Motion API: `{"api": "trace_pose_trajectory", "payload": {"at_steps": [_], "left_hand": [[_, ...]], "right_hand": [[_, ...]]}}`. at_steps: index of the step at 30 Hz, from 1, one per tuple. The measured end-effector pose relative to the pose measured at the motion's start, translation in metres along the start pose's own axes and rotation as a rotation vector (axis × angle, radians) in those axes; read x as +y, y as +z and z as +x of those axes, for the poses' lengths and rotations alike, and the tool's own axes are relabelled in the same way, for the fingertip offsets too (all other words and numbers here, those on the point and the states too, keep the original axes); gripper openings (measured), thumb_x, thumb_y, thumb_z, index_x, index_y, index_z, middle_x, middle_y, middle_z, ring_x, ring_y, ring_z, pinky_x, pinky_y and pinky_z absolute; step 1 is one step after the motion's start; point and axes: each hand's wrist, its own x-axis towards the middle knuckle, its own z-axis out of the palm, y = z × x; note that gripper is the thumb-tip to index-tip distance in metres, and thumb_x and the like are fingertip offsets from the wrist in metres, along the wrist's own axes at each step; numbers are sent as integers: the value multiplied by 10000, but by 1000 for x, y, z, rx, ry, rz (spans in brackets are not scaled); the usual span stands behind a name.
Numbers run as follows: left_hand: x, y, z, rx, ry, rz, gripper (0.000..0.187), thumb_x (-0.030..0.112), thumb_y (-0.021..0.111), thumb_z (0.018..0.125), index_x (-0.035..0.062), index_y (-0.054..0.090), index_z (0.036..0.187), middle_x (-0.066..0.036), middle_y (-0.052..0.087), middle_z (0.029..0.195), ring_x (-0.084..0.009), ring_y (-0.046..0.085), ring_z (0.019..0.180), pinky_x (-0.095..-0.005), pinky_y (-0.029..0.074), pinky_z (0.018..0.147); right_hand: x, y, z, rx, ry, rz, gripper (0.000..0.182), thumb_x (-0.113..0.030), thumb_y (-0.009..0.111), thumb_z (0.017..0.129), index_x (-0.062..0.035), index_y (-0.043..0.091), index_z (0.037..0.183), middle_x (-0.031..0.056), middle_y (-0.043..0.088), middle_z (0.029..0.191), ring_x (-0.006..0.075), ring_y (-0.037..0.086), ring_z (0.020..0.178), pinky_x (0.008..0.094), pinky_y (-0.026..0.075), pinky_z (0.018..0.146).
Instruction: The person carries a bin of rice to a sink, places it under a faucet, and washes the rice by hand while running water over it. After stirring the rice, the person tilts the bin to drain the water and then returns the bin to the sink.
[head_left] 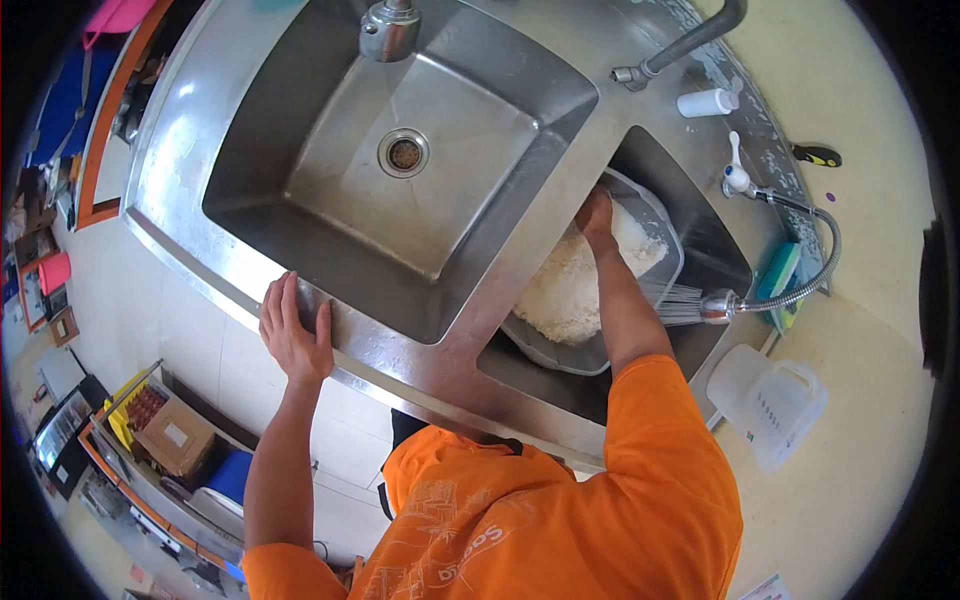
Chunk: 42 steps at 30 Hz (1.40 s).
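My left hand (pixel 295 332) lies flat on the front rim of the steel double sink (pixel 180 170), fingers spread over the edge and holding nothing. My right hand (pixel 597 218) reaches into a clear plastic container (pixel 668 232) that stands tilted in the smaller right basin. The container holds wet white rice (pixel 570 290). My fingertips are pushed into the rice near the container's far wall, so their grip is hidden. A flexible spray hose head (pixel 715 305) sprays water toward the container, close by my right forearm.
The large left basin has an open drain (pixel 404 153) under a tap (pixel 388 28). A white bottle (pixel 707 102), a green sponge (pixel 779 275) and a clear measuring jug (pixel 775 400) sit around the right side. Crates and boxes (pixel 170 435) stand on the floor at lower left.
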Motion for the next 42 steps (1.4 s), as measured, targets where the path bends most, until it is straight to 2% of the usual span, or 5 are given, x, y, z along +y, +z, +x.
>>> {"api": "trace_pose_trajectory", "payload": {"at_steps": [18,24,30,33,42], "left_hand": [[-3,1,0,5,7,3,574,317,661,881,173,482,1407,-74,487,1424,-304,395,1363,-470,292,1128],[-3,-1,0,9,-4,-17,571,318,652,884,172,481,1409,-72,494,1418,-303,399,1359,-470,290,1131],[-4,1,-1,22,-3,-16,587,334,650,882,174,469,1417,-68,492,1417,-300,404,1353,-466,293,1130],[-4,1,0,18,-3,-13,588,336,650,882,177,467,1418,-65,488,1420,-299,406,1350,-465,293,1131],[-1,1,2,29,-7,9,587,324,665,875,176,477,1411,-63,494,1407,-285,423,1335,-457,302,1123]], "right_hand": [[-54,-8,-89,-850,168,-654,495,-321,616,840,-9,616,1225,221,577,1297,370,494,1265,431,452,1000],[9,16,-80,-394,597,692,401,-182,686,828,10,620,1174,180,674,1072,302,647,981,365,496,857],[59,-32,-125,-130,223,304,246,-196,646,906,-34,628,1090,79,666,945,159,595,739,335,492,655],[58,-68,-132,69,675,245,258,-226,652,893,-32,639,1062,85,676,910,182,612,733,344,502,650],[148,-84,-81,-272,371,-745,241,-256,657,844,-34,653,939,126,686,957,301,646,837,408,534,702]]}}
